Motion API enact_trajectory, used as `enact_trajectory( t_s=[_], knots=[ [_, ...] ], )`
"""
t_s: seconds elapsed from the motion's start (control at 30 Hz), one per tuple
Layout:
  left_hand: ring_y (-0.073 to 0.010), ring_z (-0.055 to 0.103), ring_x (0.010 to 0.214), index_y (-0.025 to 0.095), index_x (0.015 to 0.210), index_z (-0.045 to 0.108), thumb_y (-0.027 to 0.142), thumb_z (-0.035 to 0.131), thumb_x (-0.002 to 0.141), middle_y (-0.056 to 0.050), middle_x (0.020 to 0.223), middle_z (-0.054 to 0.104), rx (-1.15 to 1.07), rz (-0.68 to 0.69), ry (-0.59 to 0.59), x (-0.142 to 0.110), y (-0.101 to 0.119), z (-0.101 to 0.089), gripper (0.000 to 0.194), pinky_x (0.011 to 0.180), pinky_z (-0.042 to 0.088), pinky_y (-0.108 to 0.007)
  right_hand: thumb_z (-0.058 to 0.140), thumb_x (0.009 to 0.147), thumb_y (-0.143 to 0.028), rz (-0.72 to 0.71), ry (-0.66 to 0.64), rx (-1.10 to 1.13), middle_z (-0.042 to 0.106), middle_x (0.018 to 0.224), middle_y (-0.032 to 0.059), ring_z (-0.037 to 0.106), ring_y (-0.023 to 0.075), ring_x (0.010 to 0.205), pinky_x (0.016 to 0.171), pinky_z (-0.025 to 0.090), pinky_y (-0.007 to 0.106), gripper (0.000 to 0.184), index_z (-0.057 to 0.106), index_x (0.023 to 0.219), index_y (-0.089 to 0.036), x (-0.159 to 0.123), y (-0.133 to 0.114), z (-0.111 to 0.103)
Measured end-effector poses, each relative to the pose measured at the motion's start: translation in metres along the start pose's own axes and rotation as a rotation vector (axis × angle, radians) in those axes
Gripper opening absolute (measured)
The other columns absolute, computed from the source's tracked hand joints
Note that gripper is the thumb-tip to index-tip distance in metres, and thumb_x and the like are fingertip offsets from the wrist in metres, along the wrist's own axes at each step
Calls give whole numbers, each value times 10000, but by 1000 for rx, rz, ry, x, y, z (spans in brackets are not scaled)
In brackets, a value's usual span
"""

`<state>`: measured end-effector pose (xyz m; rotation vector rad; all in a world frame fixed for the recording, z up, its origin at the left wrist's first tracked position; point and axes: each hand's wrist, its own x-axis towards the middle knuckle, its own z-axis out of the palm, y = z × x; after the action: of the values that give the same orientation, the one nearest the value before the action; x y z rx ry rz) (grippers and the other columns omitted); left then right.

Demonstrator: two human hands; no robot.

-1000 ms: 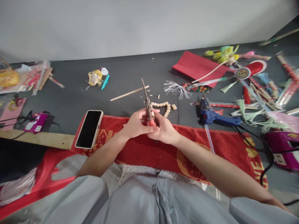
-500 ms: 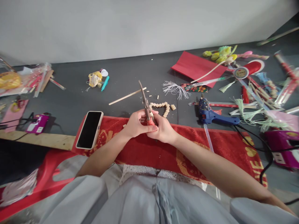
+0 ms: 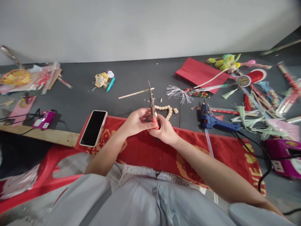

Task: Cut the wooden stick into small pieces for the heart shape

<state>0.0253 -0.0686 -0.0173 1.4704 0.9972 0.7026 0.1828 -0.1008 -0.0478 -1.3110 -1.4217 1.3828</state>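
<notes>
A pair of pruning shears (image 3: 152, 108) with red handles stands between my hands, its narrow metal blades pointing up and away from me. My right hand (image 3: 164, 130) is wrapped round the handles. My left hand (image 3: 139, 121) is closed against the shears from the other side, its thumb lying on the red handle; whether its curled fingers also hold a small piece is hidden. Just beyond the hands lies a heart-shaped outline of short pale stick pieces (image 3: 169, 110), partly covered by my right hand. A thin wooden stick (image 3: 133, 94) and several cut bits lie past the blades.
Under my forearms is a red towel (image 3: 145, 147), with a phone (image 3: 93, 128) on its left. A blue glue gun (image 3: 211, 121) lies at right, its cord running to a purple box (image 3: 283, 157). Red paper (image 3: 202, 73), a thread spool (image 3: 243, 81) and tassels crowd the right side.
The view has shifted slightly, so the left-side things sit further right. My left hand has tilted a little and the shears stand more upright; both hands stay around them.
</notes>
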Motion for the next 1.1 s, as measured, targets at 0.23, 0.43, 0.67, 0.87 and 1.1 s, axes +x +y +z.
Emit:
enact_trajectory(
  t_s=[0.23,0.43,0.67,0.87,1.1],
  knots=[
    [-170,663,913,180,1004,651,234,468,932,-83,989,717,820,424,580,-27,42,-2,204,873,534,-332,672,609,-431,53,-66,2,469,721,-54,397,117,631,627,364,296,409,422,857,-223,-6,-4,-1],
    [-250,601,1081,115,1176,581,153,394,934,-149,1130,652,1317,469,674,-7,40,-1,308,957,454,-401,670,618,-429,69,-133,35,486,761,-47,417,121,654,626,370,295,421,399,869,-227,-7,2,4],
    [-214,617,780,147,867,618,225,336,980,-93,791,659,1448,266,504,17,34,-15,314,691,417,-342,651,626,-407,85,-154,-17,483,763,-39,419,131,670,636,368,301,370,389,825,-237,-3,2,3],
    [-174,588,668,174,794,616,268,398,965,-57,696,647,1420,438,561,23,21,-26,292,552,277,-314,638,628,-419,94,-195,-4,459,735,-47,390,122,645,613,359,292,367,384,822,-237,-2,1,0],
    [-126,533,569,181,775,634,267,442,941,-10,585,588,1247,623,633,19,10,-36,268,539,297,-274,648,625,-380,66,-234,-52,432,704,-61,376,109,624,593,338,275,357,360,781,-239,-2,-3,-1]
  ],
)
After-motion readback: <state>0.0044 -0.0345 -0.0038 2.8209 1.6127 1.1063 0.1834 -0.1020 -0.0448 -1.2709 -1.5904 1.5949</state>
